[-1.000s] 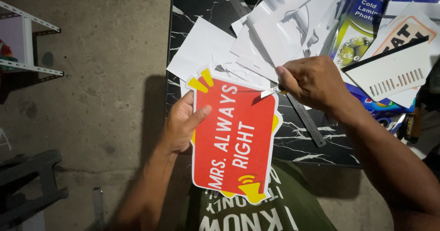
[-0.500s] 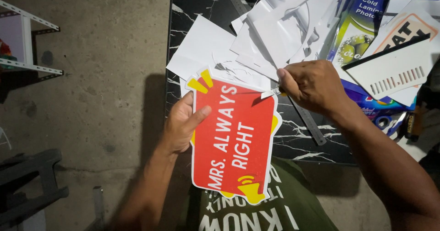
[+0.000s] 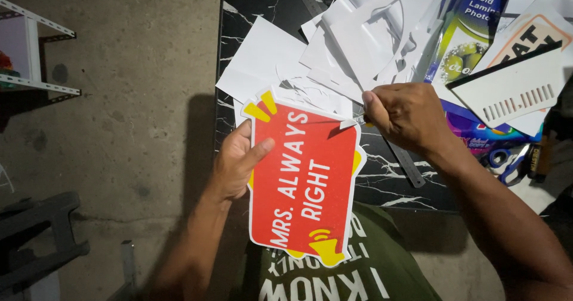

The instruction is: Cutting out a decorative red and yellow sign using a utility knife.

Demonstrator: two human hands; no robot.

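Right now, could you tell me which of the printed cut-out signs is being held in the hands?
The red sign with yellow corner accents, held by the left hand; the orange-bordered sign lies on the table.

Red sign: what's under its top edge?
Under the top of the red sign lie white paper offcuts on the black marbled table. The left hand holds its left edge, fingers hidden behind; the right hand pinches its top right corner.

Red sign (image 3: 301, 181) with yellow accents (white lettering), white paper scraps (image 3: 352, 44), black white-veined marble table (image 3: 239, 14).
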